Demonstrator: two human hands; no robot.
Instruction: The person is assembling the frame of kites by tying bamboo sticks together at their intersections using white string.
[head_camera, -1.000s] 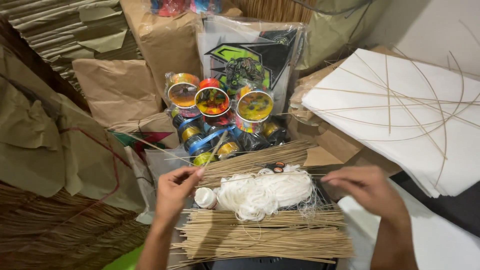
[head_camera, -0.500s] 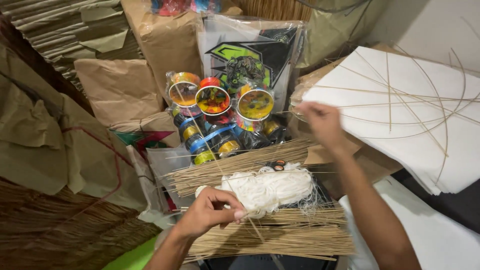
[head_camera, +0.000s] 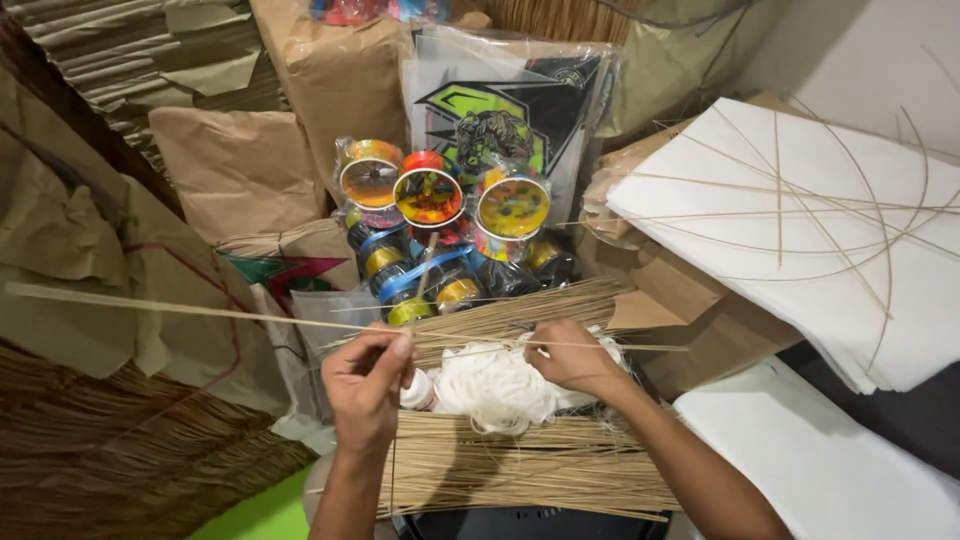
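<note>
My left hand (head_camera: 366, 383) pinches a long thin bamboo stick (head_camera: 180, 309) that runs level from the far left across to my right hand (head_camera: 571, 357), which grips the same stick near its right end. A second thin stick hangs down from my left hand. Both hands hover over a tangle of white thread (head_camera: 495, 385) lying on a bundle of thin bamboo sticks (head_camera: 520, 465). A small white bottle (head_camera: 417, 391) sits just right of my left hand.
Colourful thread spools in clear wrap (head_camera: 430, 195) stand behind the hands, with a printed kite in plastic (head_camera: 500, 110) behind them. White paper sheets with curved sticks on top (head_camera: 800, 220) lie at right. Brown paper packages (head_camera: 240, 170) fill the left and back.
My right hand came back from the white paper at right to the thread pile. A long stick is now held level between both hands; my left hand rose from the thread.
</note>
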